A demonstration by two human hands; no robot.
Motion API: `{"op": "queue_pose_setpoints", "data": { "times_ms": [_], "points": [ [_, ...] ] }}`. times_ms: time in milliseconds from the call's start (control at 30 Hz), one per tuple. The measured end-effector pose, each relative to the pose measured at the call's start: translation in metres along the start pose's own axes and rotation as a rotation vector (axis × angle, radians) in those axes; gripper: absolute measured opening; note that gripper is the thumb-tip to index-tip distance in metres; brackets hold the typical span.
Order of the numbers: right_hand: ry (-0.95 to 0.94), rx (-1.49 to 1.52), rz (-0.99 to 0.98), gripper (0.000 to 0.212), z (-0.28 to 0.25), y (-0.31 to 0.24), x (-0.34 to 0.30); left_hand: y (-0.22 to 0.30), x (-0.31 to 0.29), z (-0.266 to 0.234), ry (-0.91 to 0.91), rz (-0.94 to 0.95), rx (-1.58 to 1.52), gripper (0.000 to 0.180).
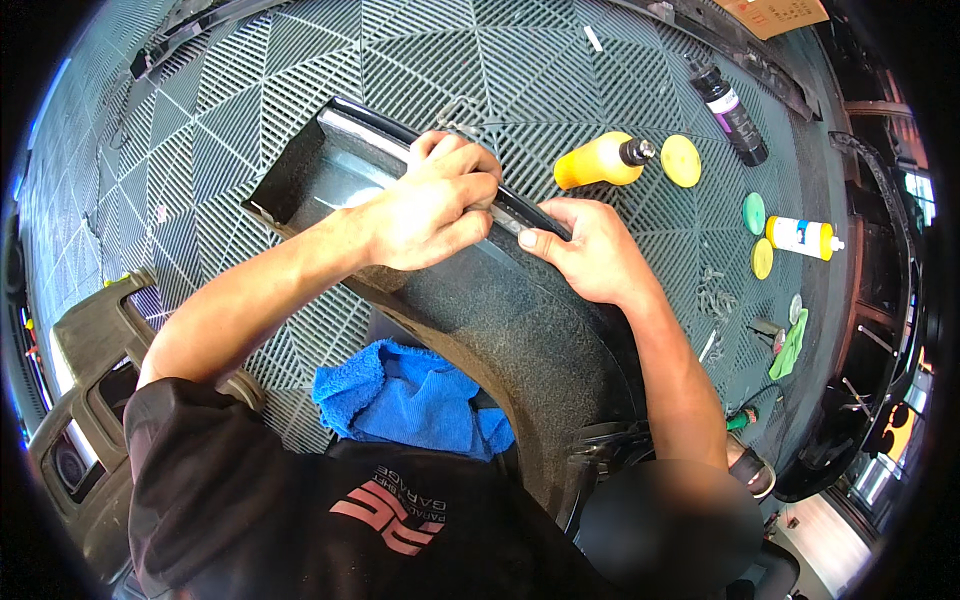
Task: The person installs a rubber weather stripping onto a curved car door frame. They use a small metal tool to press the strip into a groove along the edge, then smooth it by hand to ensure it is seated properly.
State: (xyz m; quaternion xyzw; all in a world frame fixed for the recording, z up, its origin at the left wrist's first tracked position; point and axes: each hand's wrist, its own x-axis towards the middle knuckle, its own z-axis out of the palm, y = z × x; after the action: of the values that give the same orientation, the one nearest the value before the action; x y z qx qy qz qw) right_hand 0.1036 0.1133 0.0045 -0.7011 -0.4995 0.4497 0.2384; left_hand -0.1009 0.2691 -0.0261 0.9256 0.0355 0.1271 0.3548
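Observation:
A black curved panel that looks like a car fender (pixel 500 310) lies tilted in front of me, its dusty inner side facing up. Along its far edge runs a narrow flange with a shiny strip. My left hand (pixel 440 205) is closed at this flange, fingers curled; whatever sits inside them is hidden. A little farther right, my right hand (pixel 595 250) grips the same edge, thumb on top and fingers partly out of sight behind it. Below the panel's arched edge, by my body, a blue towel (pixel 395 400) lies crumpled.
Grey ribbed tiles (pixel 320 60) cover the floor. To the right are a yellow bottle (pixel 590 163), a yellow round pad (pixel 682 161), a black bottle (pixel 735 115), a yellow-and-white bottle (pixel 800 238) and a green cloth (pixel 790 350). A bulky plastic piece (pixel 105 340) stands left.

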Motion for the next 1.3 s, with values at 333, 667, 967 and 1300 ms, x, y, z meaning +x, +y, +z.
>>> {"op": "queue_pose_setpoints", "data": {
  "times_ms": [333,667,967,1300],
  "points": [
    [0.159,-0.366,0.137,0.055,0.012,-0.013,-0.001,-0.003,0.001,0.006,0.027,0.02,0.009,0.015],
    [-0.254,0.284,0.036,0.03,-0.016,0.013,0.011,0.004,0.009,0.0,-0.005,0.002,-0.037,0.017],
    [0.183,-0.121,0.027,0.033,0.014,0.014,0.009,0.004,0.015,0.002,-0.08,-0.032,0.003,0.017],
    [-0.041,0.245,0.042,0.041,-0.003,0.013,-0.015,0.006,0.012,0.004,-0.014,-0.025,0.03,0.015]
  ]
}}
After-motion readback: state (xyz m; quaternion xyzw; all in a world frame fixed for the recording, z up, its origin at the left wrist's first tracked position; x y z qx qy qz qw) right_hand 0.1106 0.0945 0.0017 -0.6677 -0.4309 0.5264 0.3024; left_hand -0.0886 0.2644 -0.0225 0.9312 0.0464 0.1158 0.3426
